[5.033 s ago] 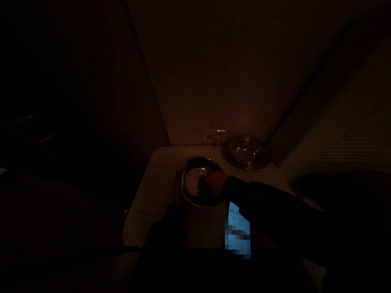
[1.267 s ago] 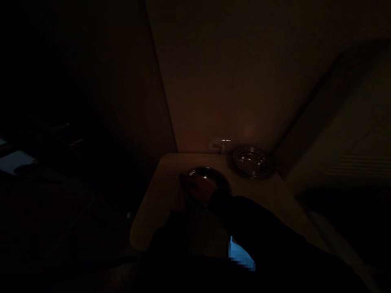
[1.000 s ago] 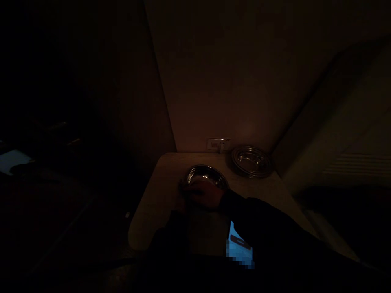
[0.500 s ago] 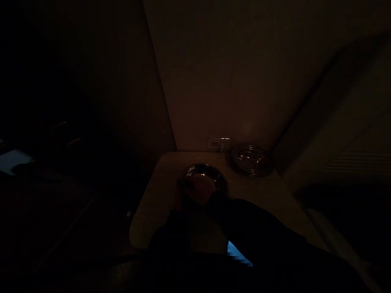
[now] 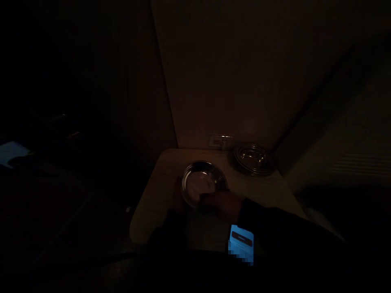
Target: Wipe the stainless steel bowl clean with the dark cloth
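Observation:
The room is very dark. A round steel plate (image 5: 201, 181) lies on a small pale table (image 5: 155, 203). My left hand (image 5: 177, 197) rests against the plate's left rim, its fingers lost in shadow. My right hand (image 5: 221, 203), in a dark sleeve, sits at the plate's near right edge; its fingers look curled, but what they hold, if anything, is hidden. The plate's pale inside shows.
A second steel plate (image 5: 253, 158) sits at the table's back right by the wall. A wall socket (image 5: 220, 141) is behind the table. A lit phone screen (image 5: 241, 244) glows near the table's front edge. Another faint screen (image 5: 12, 151) glows far left.
My right hand has drawn back from over the plate's middle to its near right edge, uncovering the plate's inside. The phone screen shows more fully now.

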Motion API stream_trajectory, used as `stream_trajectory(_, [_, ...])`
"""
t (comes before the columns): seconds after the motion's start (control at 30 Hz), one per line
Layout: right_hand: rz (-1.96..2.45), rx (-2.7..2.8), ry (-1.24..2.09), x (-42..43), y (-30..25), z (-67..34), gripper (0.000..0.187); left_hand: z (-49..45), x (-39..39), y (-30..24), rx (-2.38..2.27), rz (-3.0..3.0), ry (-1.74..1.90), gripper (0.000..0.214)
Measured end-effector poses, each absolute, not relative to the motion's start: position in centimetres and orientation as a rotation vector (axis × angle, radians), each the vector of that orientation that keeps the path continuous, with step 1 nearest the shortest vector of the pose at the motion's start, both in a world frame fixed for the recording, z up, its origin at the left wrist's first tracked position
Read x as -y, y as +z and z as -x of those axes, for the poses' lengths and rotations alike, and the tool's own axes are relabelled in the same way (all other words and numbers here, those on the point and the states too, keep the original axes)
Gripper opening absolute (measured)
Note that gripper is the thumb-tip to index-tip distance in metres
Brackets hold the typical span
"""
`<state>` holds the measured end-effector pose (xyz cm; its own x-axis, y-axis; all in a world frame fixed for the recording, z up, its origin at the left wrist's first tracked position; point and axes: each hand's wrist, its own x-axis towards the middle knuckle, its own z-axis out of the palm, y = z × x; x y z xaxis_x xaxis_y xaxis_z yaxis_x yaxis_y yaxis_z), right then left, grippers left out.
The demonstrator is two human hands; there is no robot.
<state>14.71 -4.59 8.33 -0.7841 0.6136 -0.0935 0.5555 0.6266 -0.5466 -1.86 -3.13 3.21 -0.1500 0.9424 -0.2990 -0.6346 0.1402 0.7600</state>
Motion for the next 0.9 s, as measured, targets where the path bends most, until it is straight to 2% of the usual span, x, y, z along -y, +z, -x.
stream_trajectory(0.23, [0.953,2.731,0.681,5.6,5.8,-14.5,0.03,1.7,3.2,4.1,-1.019,-0.389,1.41,0.046])
stream_trajectory(0.43, [0.833,2.901,0.481,4.2,5.3,-18.8,0.028,1.7,3.4,4.8,-0.978,-0.374,1.341,0.05])
stream_trajectory(0.73, [0.838,2.852,0.527,4.4,5.0,-18.2,0.044,1.6,2.9,4.5,-1.033,-0.433,1.397,0.045])
stream_trajectory(0.9, [0.846,2.869,0.49,3.6,5.2,-19.9,0.042,1.7,2.4,3.6,-1.129,-0.46,1.451,0.04])
